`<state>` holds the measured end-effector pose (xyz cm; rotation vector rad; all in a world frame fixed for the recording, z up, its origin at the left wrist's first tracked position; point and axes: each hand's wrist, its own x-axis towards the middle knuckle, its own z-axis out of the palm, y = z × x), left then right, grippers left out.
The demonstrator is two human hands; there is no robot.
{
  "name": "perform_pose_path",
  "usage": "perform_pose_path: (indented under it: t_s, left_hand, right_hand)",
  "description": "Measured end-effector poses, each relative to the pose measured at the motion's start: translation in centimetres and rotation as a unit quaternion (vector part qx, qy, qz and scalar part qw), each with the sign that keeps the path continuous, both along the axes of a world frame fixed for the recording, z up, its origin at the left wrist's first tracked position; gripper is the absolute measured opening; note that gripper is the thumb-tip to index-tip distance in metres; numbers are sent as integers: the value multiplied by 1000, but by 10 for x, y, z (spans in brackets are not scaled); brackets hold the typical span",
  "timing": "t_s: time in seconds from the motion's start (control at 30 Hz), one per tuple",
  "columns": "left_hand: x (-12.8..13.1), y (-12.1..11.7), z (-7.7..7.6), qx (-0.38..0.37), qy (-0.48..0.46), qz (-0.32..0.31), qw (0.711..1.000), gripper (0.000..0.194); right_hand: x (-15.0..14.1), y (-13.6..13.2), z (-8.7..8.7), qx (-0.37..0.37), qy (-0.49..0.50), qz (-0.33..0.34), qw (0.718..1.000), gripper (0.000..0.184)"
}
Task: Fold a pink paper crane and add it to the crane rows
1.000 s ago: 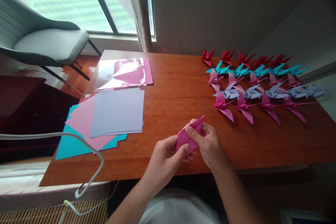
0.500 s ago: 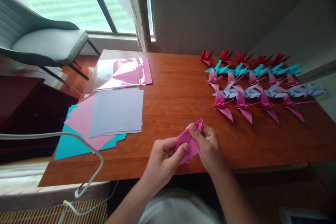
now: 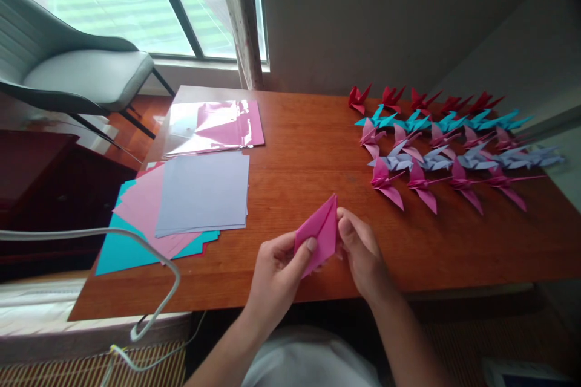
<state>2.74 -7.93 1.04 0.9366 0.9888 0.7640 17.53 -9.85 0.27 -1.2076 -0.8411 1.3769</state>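
A diamond-shaped piece of folded pink paper (image 3: 323, 231) is held above the table's near edge, its point tilted up and away from me. My left hand (image 3: 278, 266) grips its left side, thumb flat on the front and fingers behind. My right hand (image 3: 363, 251) is closed at the right edge, with thumb and index finger bent together beside the paper; its lower fingers are partly hidden and blurred. A crease runs down from the upper point along the paper's front.
Rows of folded paper cranes (image 3: 422, 160) in red, turquoise, pink and lilac stand on the right of the wooden table (image 3: 295, 175). Loose coloured sheets (image 3: 204, 193) and a clear packet of pink paper (image 3: 215, 126) lie left. A white cable (image 3: 154, 251) loops in front.
My right thumb has come off the front of the paper and that hand has shifted to its right edge. The paper has turned more upright, showing more of its front.
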Motion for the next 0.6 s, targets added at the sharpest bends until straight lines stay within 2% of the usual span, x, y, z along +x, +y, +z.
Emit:
perform_pose_path:
  t_s: [0.1,0.27,0.43,0.6]
  left_hand:
    - [-2,3,0,15,22,35,999,31]
    - [-11,11,1,66,54,-9,996,30]
    - [-17,18,3,52,49,-21,997,28]
    - [-15,16,1,32,30,-4,999,28]
  right_hand:
    - [-1,-2,8,3,-70,49,996,27]
    - [6,0,9,12,-154,39,987,23]
    - [14,0,10,1,-188,84,978,28]
    - [11,0,9,-6,-167,71,983,31]
